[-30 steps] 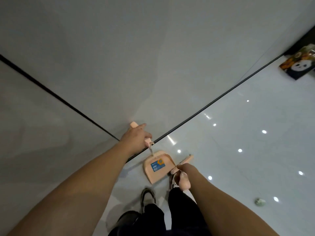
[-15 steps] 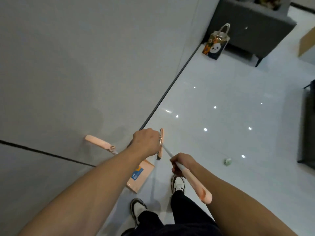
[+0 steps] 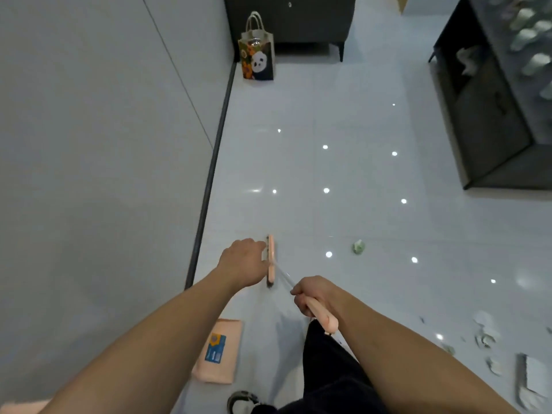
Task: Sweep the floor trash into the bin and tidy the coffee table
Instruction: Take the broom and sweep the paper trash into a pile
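While the dustpan lay near-left by the wall, the left hand touched the broom head, its grip unclear, and the right hand gripped the handle. Light and stiff, it probably handled best there; its handle ran near-right, head crosswise.

Pink broom upright; dustpan beside wall.

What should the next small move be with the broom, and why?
Probably let the left hand go of the broom head and swing it right toward the crumpled scrap. The right hand already grips the handle, and the scrap lies loose on the floor just right of the head; more litter sits nearer right.
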